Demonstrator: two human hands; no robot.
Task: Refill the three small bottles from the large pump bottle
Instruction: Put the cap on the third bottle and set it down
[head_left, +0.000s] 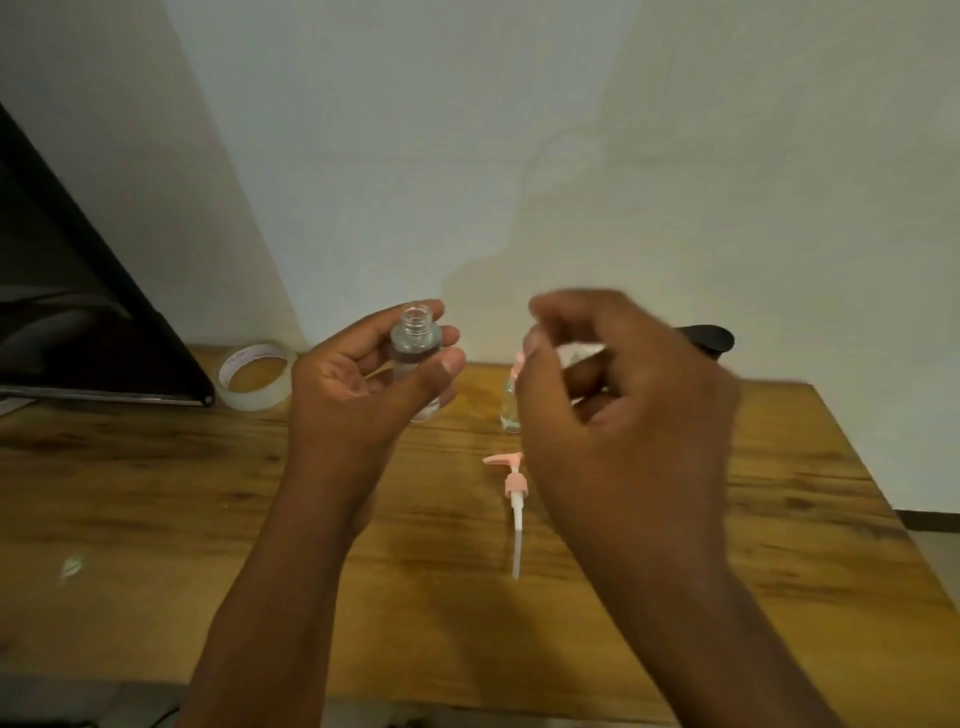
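- Two small clear bottles: one uncapped (415, 340), one partly hidden (510, 402)
- One pink pump head (511, 480)
- One tape roll (254, 375)
- Two hands (358, 379) (623, 395)

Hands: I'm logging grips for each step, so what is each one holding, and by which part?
The left hand holds an open small clear bottle by its body, fingers wrapped below the neck. The right hand is blurred; whether it holds anything cannot be told.

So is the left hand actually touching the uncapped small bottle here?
Touching. The head view shows the left hand wrapped around the small bottle, thumb and fingers pressed on its clear sides, holding it above the table.
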